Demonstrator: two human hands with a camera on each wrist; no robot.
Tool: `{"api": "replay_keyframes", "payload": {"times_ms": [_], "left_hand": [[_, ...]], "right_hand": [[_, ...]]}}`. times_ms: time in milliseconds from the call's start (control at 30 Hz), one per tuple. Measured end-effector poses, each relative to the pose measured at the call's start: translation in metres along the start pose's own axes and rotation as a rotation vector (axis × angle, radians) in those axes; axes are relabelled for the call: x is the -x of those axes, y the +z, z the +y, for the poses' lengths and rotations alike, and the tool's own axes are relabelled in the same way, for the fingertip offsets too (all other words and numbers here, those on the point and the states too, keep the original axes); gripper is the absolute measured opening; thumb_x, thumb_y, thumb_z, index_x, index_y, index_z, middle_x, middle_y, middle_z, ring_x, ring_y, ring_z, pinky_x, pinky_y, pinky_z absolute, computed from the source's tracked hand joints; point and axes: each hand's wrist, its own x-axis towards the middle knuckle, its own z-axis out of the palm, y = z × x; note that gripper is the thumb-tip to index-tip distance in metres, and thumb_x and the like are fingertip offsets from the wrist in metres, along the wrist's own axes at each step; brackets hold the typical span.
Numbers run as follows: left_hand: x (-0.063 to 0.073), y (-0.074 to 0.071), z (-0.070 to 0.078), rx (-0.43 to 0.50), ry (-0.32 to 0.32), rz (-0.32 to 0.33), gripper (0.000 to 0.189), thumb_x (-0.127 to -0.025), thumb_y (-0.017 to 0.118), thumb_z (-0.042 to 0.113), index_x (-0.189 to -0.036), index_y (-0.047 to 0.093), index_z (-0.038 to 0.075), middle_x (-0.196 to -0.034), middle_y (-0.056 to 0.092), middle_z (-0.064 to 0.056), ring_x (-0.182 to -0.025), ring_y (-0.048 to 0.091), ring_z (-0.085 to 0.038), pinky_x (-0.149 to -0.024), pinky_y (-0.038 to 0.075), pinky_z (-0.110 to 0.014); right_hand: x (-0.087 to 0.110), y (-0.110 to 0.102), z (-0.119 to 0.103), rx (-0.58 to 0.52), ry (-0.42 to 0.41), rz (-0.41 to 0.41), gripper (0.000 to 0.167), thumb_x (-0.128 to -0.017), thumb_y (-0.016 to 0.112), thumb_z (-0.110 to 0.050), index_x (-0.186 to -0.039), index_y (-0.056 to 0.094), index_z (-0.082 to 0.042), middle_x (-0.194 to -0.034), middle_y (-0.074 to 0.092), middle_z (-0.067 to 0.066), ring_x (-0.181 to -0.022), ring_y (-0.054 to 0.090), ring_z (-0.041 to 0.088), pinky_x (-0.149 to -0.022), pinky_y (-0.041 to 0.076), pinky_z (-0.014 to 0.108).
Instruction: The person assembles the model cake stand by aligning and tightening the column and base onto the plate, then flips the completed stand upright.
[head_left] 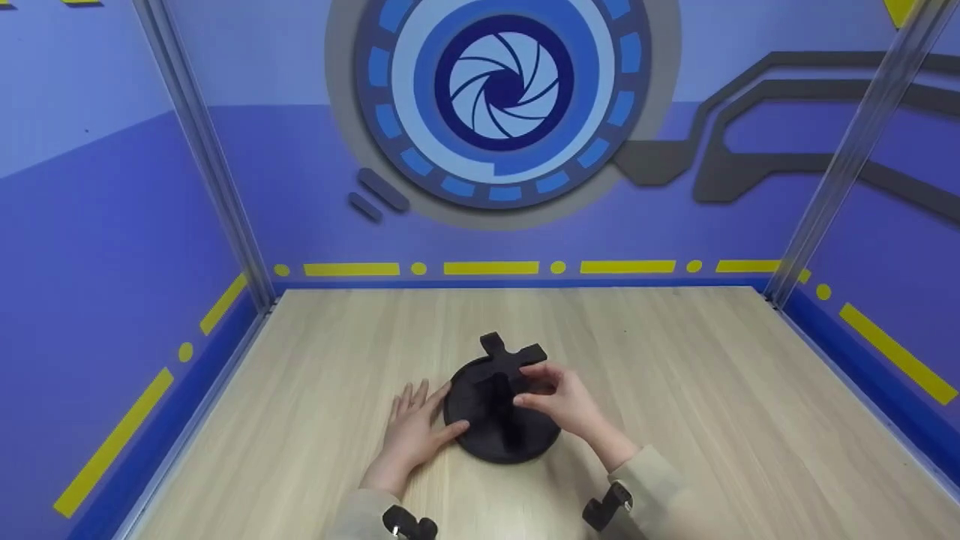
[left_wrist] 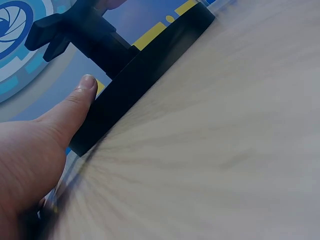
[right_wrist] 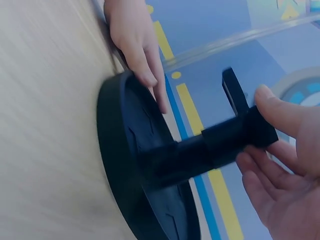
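Observation:
A black stand with a round, rimmed base [head_left: 480, 450] sits on the wooden table. From its middle rises an upright post [right_wrist: 192, 155], topped by a pronged head [head_left: 493, 345]. My left hand [head_left: 414, 435] lies at the left side of the base with straight, spread fingers. Its thumb [left_wrist: 75, 107] touches the rim. At the top of the post, my right hand [head_left: 564, 401] pinches the head between thumb and fingers, as the right wrist view shows. The underside of the base is hidden.
The pale wooden table [head_left: 337, 360] is enclosed by blue printed panels [head_left: 285, 187] at the back and sides. Transparent corner posts [head_left: 217, 165] stand at the back left and back right. Black wrist devices [head_left: 409, 523] sit at both cuffs.

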Motion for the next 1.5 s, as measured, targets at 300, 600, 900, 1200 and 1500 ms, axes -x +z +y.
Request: {"api": "replay_keyframes", "payload": {"times_ms": [300,600,900,1200,1500], "left_hand": [[-0.002,0.001,-0.001,-0.005,0.008,0.01,0.084,-0.088,0.07,0.063,-0.154,0.048,0.015,-0.163,0.034,-0.03,-0.154,0.02,-0.054,-0.129,0.013,-0.066],[-0.002,0.001,-0.001,-0.004,0.007,0.006,0.084,-0.088,0.069,0.063,-0.154,0.048,0.015,-0.163,0.034,-0.03,-0.154,0.02,-0.054,-0.129,0.013,-0.066],[0.001,0.0,0.0,-0.01,0.015,0.003,0.084,-0.089,0.069,0.062,-0.155,0.047,0.014,-0.162,0.034,-0.031,-0.154,0.021,-0.055,-0.129,0.014,-0.066],[0.0,0.0,-0.001,-0.01,0.007,0.0,0.084,-0.089,0.069,0.063,-0.155,0.047,0.015,-0.163,0.034,-0.03,-0.154,0.02,-0.054,-0.129,0.013,-0.066],[-0.001,0.001,-0.002,-0.014,0.004,-0.003,0.084,-0.089,0.069,0.064,-0.155,0.047,0.016,-0.163,0.034,-0.03,-0.154,0.021,-0.054,-0.129,0.014,-0.066]], "right_hand": [[0.004,0.017,-0.006,-0.022,-0.022,0.096,0.043,-0.08,0.087,-0.004,-0.113,0.064,0.009,-0.11,0.071,0.024,-0.1,0.072,0.032,-0.082,0.059,0.019],[0.003,0.017,-0.003,0.011,-0.035,0.098,0.044,-0.08,0.087,-0.005,-0.113,0.062,0.009,-0.111,0.069,0.022,-0.102,0.07,0.029,-0.088,0.061,0.027],[0.002,-0.002,-0.012,-0.006,0.002,0.145,0.04,-0.084,0.084,-0.005,-0.116,0.064,0.006,-0.112,0.071,0.022,-0.103,0.07,0.032,-0.089,0.06,0.034],[-0.018,-0.026,-0.012,0.056,-0.018,0.229,0.035,-0.087,0.081,-0.006,-0.119,0.07,0.002,-0.12,0.073,0.019,-0.115,0.067,0.034,-0.103,0.056,0.053],[-0.034,-0.042,0.013,0.04,-0.033,0.006,0.049,-0.095,0.073,-0.011,-0.139,0.058,0.005,-0.141,0.062,0.025,-0.133,0.059,0.041,-0.11,0.053,0.05]]}}
